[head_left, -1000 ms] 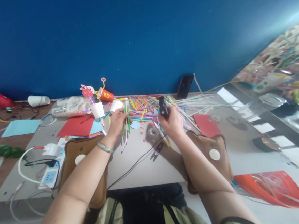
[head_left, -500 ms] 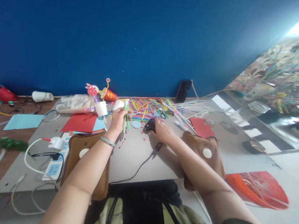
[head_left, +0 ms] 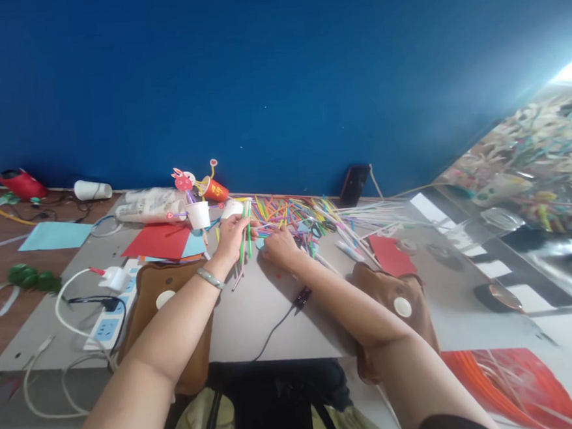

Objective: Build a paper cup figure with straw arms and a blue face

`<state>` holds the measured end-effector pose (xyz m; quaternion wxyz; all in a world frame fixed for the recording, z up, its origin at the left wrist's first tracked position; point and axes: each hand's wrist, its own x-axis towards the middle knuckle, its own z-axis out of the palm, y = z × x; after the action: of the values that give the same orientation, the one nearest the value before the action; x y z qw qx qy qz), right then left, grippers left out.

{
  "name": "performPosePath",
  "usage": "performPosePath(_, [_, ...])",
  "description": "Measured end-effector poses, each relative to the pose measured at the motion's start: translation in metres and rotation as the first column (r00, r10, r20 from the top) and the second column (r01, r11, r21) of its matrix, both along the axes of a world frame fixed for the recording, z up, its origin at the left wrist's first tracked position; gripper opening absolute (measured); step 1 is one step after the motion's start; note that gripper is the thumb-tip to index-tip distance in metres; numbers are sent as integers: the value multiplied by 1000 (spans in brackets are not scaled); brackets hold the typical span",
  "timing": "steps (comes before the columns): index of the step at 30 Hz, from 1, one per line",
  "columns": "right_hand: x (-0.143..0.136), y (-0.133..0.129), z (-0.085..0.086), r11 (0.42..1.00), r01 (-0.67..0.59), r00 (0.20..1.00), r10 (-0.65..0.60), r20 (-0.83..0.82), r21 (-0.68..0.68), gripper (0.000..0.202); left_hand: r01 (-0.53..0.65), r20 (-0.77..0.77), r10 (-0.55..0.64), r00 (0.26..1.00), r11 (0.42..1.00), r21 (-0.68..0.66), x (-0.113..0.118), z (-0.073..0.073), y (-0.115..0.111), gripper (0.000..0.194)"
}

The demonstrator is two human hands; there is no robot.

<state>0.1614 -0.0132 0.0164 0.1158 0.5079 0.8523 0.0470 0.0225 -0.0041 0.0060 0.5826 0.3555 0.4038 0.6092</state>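
My left hand is closed on a few green straws, which stand nearly upright, with a pinkish one slanting down below them. To its right, my right hand reaches down at the near edge of the pile of coloured straws; its fingertips are hidden, so what it touches cannot be made out. Scissors lie among the straws beyond it. Just left of my left hand stands a white paper cup with a red paper figure above it. A black cable runs over the grey table below my hands.
Red paper, a brown pouch and a white power strip lie left. Another brown pouch is under my right forearm. A phone leans on the blue wall. An orange-red bag is at lower right.
My right hand has moved left, away from the black tool it was on, toward my left hand. My left hand still holds the straws. The view has shifted slightly.
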Motion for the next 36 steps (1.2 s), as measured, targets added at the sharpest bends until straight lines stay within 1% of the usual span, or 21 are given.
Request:
performPosePath(2, [-5, 3, -5, 1000, 4, 1000, -4, 1, 8, 24, -3, -10, 2, 1000, 1000, -10, 0, 1, 0, 25])
performPosePath(4, [-6, 4, -5, 1000, 10, 1000, -10, -5, 16, 27, -10, -20, 10, 1000, 1000, -15, 0, 1, -1, 24])
performPosePath(6, [-3, 3, 1, 999, 16, 1000, -15, -20, 33, 28, -18, -27, 18, 999, 1000, -9, 0, 1, 0, 21])
performPosePath(9, [9, -1, 18, 994, 38, 997, -32, -64, 98, 30, -32, -18, 32, 999, 1000, 1, 0, -1, -1, 19])
performPosePath(10, [14, -2, 24, 989, 65, 994, -52, -100, 133, 32, -31, -13, 31, 999, 1000, 5, 1, -1, -1, 19])
performPosePath(12, [27, -5, 34, 967, 169, 949, -107, -297, 191, 33, -14, -12, 14, 1000, 1000, 18, 2, -1, -3, 21])
performPosePath(14, [38, -6, 39, 954, 227, 852, -97, -514, 196, 31, 14, -27, -14, 1000, 1000, 26, 3, 0, -6, 22])
performPosePath(16, [46, -6, 41, 952, 237, 711, -34, -703, 194, 30, 29, -40, -28, 999, 999, 24, 5, 1, -8, 22])
performPosePath(18, [50, -4, 41, 947, 245, 547, 43, -836, 209, 30, 33, -42, -32, 999, 999, 20, 7, 0, -10, 23])
performPosePath(20, [51, -2, 41, 945, 248, 407, 98, -908, 213, 31, 40, -44, -40, 998, 999, 8, 8, -2, -11, 25])
performPosePath(22, [50, 0, 43, 959, 226, 302, 97, -948, 171, 33, 67, -57, -67, 996, 998, -1, 9, -5, -12, 27])
performPosePath(25, [48, 2, 44, 985, 167, 164, 21, -986, 48, 33, 126, -80, -127, 989, 992, -10, 10, -7, -14, 28])
performPosePath(29, [43, 5, 41, 991, 111, -40, -71, -997, -75, 25, 161, -92, -163, 982, 987, -22, 13, -6, -18, 28])
performPosePath(30, [42, 5, 40, 991, 93, -91, -92, -992, -100, 26, 166, -95, -167, 981, 986, -22, 14, -5, -19, 27])
performPosePath(31, [40, 5, 38, 990, 77, -138, -111, -984, -122, 33, 171, -97, -172, 980, 985, -21, 15, -4, -20, 27])
performPosePath(33, [39, 5, 37, 986, 61, -213, -139, -967, -155, 54, 184, -103, -186, 977, 983, -22, 15, -3, -21, 26])
performPosePath(35, [38, 5, 36, 981, 60, -259, -164, -952, -185, 70, 202, -105, -203, 974, 979, -19, 16, -3, -22, 26])
performPosePath(36, [37, 5, 36, 977, 62, -273, -178, -945, -202, 73, 209, -104, -210, 972, 978, -18, 16, -3, -22, 26])
